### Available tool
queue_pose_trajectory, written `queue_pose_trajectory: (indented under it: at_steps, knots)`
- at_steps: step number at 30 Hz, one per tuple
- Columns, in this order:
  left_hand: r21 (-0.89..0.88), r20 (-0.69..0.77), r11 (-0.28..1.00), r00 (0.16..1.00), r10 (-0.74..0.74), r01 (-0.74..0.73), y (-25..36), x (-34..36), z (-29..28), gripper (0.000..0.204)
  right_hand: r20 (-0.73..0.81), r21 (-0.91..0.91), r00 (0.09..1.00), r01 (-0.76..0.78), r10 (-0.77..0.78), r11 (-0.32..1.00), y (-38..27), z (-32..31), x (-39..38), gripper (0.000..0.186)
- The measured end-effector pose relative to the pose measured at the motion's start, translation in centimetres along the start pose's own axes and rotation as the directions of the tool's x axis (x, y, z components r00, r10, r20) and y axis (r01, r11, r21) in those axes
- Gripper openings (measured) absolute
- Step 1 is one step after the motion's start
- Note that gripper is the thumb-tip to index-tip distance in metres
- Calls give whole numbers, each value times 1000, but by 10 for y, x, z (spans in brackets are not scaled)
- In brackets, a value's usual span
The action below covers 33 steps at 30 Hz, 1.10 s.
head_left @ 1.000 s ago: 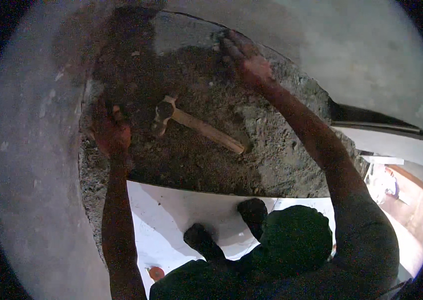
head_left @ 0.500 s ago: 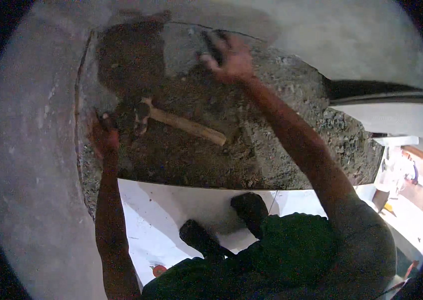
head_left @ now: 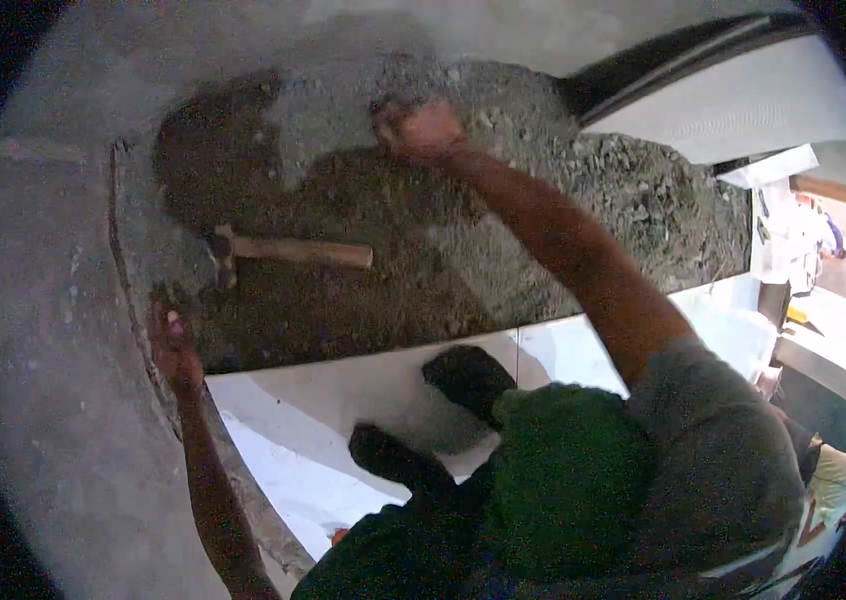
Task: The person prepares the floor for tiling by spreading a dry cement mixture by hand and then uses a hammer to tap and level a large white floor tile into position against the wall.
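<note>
A hammer (head_left: 293, 250) with a wooden handle lies on a bed of rough grey-brown mortar or rubble (head_left: 363, 285), its metal head toward the left. My left hand (head_left: 176, 345) rests at the bed's left edge beside the wall, below the hammer head, its fingers stretched out and apparently holding nothing. Farther off, my right hand (head_left: 423, 130) is down on the far part of the bed, right of a smoother grey patch (head_left: 323, 125). Its fingers are curled in and slightly blurred; whatever may be under them is hidden.
Grey plastered wall (head_left: 53, 350) curves round the left and far sides. White floor tiles (head_left: 283, 440) border the bed in front, my dark-shod feet (head_left: 468, 380) on them. At right are a white panel (head_left: 733, 110), broken rubble (head_left: 643, 190) and a brightly lit area with assorted items.
My right hand has gone from spread fingers to curled ones, staying over the far part of the bed. The view has turned and shifted, while the hammer still lies on the bed.
</note>
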<state>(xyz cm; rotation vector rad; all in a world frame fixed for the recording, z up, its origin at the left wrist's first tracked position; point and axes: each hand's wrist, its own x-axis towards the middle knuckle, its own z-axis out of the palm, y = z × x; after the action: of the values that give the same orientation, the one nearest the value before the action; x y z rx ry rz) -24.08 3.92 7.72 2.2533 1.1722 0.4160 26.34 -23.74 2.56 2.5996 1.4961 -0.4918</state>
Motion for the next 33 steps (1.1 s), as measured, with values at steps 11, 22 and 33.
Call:
queue_pose_trajectory:
  at_steps: [11, 22, 33]
  knots:
    - [150, 244, 982, 967, 71, -110, -29, -45, -42, 65, -513, -28, 858, -12, -4, 1000, 77, 60, -180, 66]
    - [238, 385, 948, 916, 109, -213, 8, -84, -81, 64, -420, 213, 861, 402, -288, 890, 18, 52, -284, 67]
    - [301, 536, 915, 841, 73, -271, 41, -113, -83, 62, -309, 224, 950, 34, 38, 974, 54, 86, -330, 66]
